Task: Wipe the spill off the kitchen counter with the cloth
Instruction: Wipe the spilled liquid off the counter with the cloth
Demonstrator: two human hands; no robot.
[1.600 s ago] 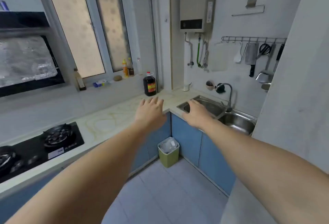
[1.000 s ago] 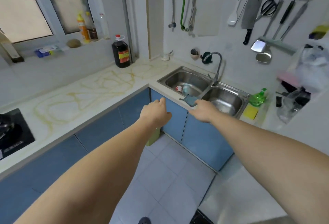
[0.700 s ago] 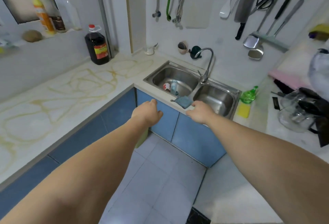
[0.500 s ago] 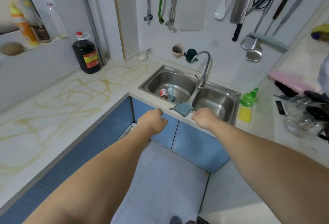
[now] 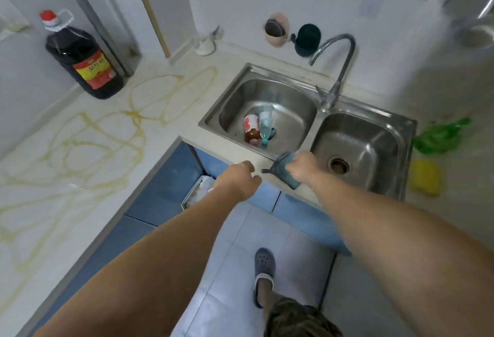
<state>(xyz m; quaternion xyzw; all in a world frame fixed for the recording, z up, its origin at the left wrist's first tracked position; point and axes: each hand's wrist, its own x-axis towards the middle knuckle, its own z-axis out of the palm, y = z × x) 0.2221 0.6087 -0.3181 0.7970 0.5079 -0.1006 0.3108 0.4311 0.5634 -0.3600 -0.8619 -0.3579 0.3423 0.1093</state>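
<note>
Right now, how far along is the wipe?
Done: right hand grips the blue-grey cloth at the steel double sink's front edge. In hand: lifting it; left hand holds nothing. Left: the yellow looping spill on the white counter looks untouched.

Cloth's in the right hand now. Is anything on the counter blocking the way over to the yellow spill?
Nothing visible does. The right hand grips the cloth at the sink's front edge; the counter runs bare to the yellow spill. The dark bottle stands behind it by the wall.
</note>
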